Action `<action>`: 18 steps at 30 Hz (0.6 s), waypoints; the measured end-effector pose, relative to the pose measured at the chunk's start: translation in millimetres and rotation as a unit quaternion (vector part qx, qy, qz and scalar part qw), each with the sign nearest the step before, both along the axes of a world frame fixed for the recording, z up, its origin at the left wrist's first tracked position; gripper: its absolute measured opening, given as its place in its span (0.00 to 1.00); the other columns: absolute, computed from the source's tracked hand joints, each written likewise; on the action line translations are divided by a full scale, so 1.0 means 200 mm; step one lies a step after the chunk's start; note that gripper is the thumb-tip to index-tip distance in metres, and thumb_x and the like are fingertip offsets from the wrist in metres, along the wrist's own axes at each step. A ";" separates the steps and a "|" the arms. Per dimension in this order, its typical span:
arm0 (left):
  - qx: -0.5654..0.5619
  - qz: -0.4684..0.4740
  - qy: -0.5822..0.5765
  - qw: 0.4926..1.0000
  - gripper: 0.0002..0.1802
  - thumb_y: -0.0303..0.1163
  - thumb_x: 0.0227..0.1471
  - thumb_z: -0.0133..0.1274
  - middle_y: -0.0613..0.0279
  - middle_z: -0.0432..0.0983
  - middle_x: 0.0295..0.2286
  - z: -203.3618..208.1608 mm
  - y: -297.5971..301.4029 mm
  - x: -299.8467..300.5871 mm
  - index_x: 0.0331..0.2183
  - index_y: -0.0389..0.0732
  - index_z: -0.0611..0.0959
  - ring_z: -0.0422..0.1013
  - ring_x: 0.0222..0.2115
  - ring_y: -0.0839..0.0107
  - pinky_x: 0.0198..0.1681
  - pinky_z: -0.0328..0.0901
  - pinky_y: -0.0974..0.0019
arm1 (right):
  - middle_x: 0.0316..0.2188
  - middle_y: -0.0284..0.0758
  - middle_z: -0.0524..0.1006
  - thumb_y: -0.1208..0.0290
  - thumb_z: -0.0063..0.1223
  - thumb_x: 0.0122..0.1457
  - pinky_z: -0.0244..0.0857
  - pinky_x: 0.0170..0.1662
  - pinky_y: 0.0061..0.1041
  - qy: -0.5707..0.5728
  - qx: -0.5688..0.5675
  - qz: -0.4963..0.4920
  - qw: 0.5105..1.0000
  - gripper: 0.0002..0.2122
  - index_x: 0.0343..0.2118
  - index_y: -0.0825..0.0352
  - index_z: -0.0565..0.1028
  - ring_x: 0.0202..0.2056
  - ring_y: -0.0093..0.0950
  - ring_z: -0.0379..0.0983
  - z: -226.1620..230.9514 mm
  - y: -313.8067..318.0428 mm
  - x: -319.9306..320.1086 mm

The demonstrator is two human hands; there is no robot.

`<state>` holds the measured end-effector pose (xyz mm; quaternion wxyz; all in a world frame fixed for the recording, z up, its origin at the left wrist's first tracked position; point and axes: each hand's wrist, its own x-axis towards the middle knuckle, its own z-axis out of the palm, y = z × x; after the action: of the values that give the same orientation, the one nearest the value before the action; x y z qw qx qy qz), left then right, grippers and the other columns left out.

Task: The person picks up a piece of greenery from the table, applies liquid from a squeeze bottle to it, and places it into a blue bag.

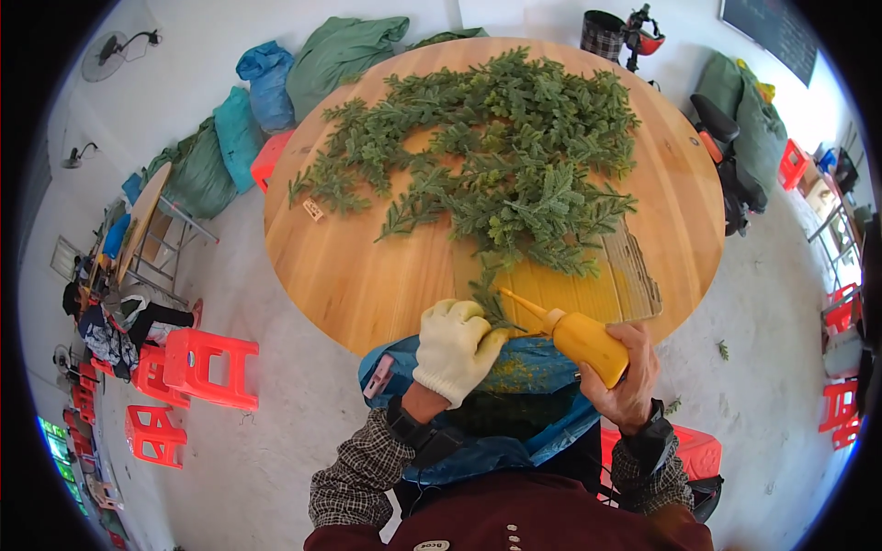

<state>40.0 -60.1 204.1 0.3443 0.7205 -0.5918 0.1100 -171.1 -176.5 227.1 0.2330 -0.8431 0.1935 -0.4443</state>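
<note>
My left hand [455, 354], in a white knitted glove, is closed on a small green fir sprig [488, 296] at the near edge of the round wooden table [322, 285]. My bare right hand [634, 378] grips a yellow squeeze bottle [593, 347]. Its long thin nozzle points up and left, with the tip close to the sprig; whether they touch I cannot tell. Beneath both hands, a blue plastic bag [551, 432] hangs open at the table's edge, with a pink clip [378, 375] on its left side. Yellow-stained cardboard [634, 275] lies just beyond my hands.
A large heap of green fir sprigs [514, 156] covers the table's middle and far side. A small wooden block [313, 210] sits left of it. Red stools [209, 367] stand around, and stuffed sacks [340, 60] lean on the wall. A person [138, 321] sits far left.
</note>
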 end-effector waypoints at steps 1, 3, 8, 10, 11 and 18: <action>0.000 0.000 0.001 1.000 0.09 0.34 0.41 0.62 0.61 0.75 0.31 -0.01 0.00 0.00 0.22 0.40 0.81 0.69 0.36 0.57 0.41 0.62 0.55 | 0.31 0.45 0.72 0.72 0.67 0.40 0.67 0.30 0.35 -0.003 -0.004 0.004 1.000 0.26 0.43 0.67 0.68 0.29 0.43 0.72 0.00 0.01 0.01; -0.007 0.008 -0.007 1.000 0.08 0.34 0.41 0.62 0.62 0.75 0.30 -0.04 -0.01 -0.01 0.22 0.41 0.81 0.69 0.37 0.57 0.42 0.61 0.55 | 0.31 0.45 0.72 0.72 0.68 0.39 0.67 0.30 0.35 -0.005 -0.009 0.009 1.000 0.26 0.43 0.67 0.68 0.29 0.43 0.72 0.00 0.02 0.02; -0.010 0.055 0.004 0.998 0.08 0.35 0.40 0.63 0.63 0.75 0.30 -0.06 -0.02 -0.02 0.22 0.42 0.81 0.69 0.37 0.57 0.42 0.60 0.55 | 0.32 0.43 0.72 0.73 0.67 0.38 0.67 0.29 0.35 0.025 -0.057 0.009 0.998 0.28 0.45 0.65 0.67 0.29 0.41 0.72 -0.07 0.08 0.02; -0.010 0.060 0.008 0.998 0.08 0.35 0.40 0.63 0.63 0.75 0.30 -0.06 -0.01 -0.03 0.22 0.42 0.81 0.69 0.37 0.57 0.42 0.60 0.55 | 0.34 0.42 0.72 0.69 0.69 0.37 0.67 0.27 0.33 0.026 -0.097 0.005 0.995 0.30 0.46 0.65 0.68 0.28 0.39 0.71 -0.11 0.10 0.02; -0.009 0.065 0.013 0.998 0.08 0.35 0.40 0.63 0.63 0.75 0.30 -0.06 -0.01 -0.03 0.22 0.42 0.81 0.68 0.37 0.57 0.42 0.60 0.55 | 0.34 0.42 0.72 0.69 0.69 0.37 0.67 0.27 0.33 0.026 -0.097 0.006 0.995 0.30 0.46 0.65 0.68 0.28 0.39 0.71 -0.12 0.10 0.02; 0.037 0.101 0.033 0.994 0.10 0.36 0.39 0.64 0.61 0.74 0.34 0.00 0.04 -0.03 0.24 0.41 0.81 0.67 0.39 0.57 0.43 0.60 0.54 | 0.34 0.40 0.72 0.68 0.71 0.35 0.66 0.25 0.32 0.049 -0.145 0.027 0.988 0.28 0.43 0.63 0.70 0.27 0.36 0.70 -0.18 0.11 0.02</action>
<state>34.2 -52.1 203.8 0.3239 0.7919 -0.5082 0.0984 -166.9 -154.6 191.2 0.1108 -0.8936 0.1152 -0.4194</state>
